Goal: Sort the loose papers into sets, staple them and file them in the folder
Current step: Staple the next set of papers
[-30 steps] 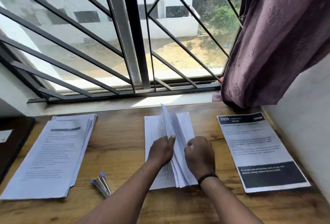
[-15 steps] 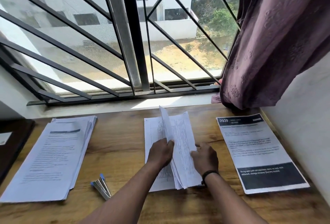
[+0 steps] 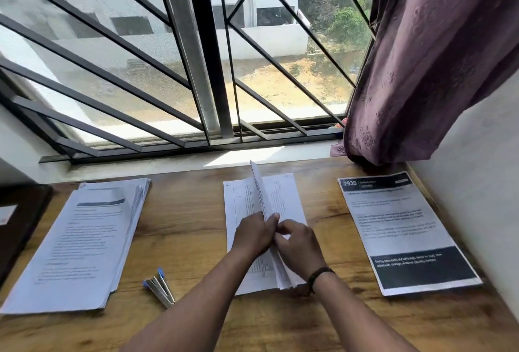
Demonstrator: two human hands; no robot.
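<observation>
My left hand (image 3: 254, 235) pinches raised sheets of the middle stack (image 3: 283, 197) on the tabletop (image 3: 191, 228); my right hand (image 3: 300, 247), fingers curled, grips its pages.

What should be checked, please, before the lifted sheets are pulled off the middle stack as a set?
1. Left hand holds the raised sheets: ok.
2. Right hand at the sheet edges, fingers curled: ok; exact grip: cannot tell.
3. Middle stack flat on the desk: ok.
4. Stapler within reach, left of the stack: ok.
5. Left pile squared: not ok, edges fanned.
6. Folder in view: cannot tell.
</observation>
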